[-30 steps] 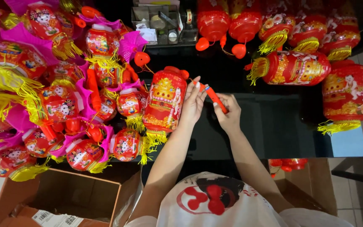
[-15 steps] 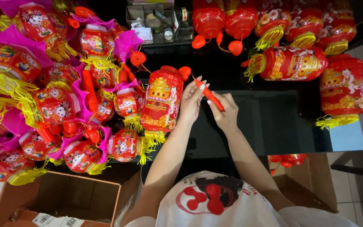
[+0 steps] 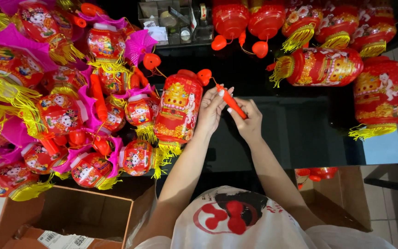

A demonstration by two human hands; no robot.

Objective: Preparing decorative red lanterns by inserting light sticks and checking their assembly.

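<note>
L hand point(image 3: 212, 110): mine; fingers curled on the side of the red paper lantern point(image 3: 178, 113), fingertips also up by the stick's top end.
R hand point(image 3: 249, 121): mine; closed round the lower end of the orange handle stick point(image 3: 231, 102), pinch grip.
Hands, rel.: close together, nearly touching, both occupied; neither free.
Stick axis: diagonal, upper-left to lower-right; top end points at the lantern's cap, low end in my R hand.
Lantern pos.: just left of both hands, L hand nearer; long axis near upright in view, yellow fringe point(image 3: 167, 151) at bottom, red heart charm point(image 3: 204, 76) at top by the stick tip.
Link: thin cord btw stick tip and charm, too fine to be sure.
Surface point(image 3: 300, 133): black, glossy; bare patch right of my hands.
Stock, left: heap of small red lanterns w/ pink fans point(image 3: 65, 115).
Stock, right: bigger red lanterns point(image 3: 323, 67), lying on sides.
Below: open cardboard box point(image 3: 74, 216).
</note>
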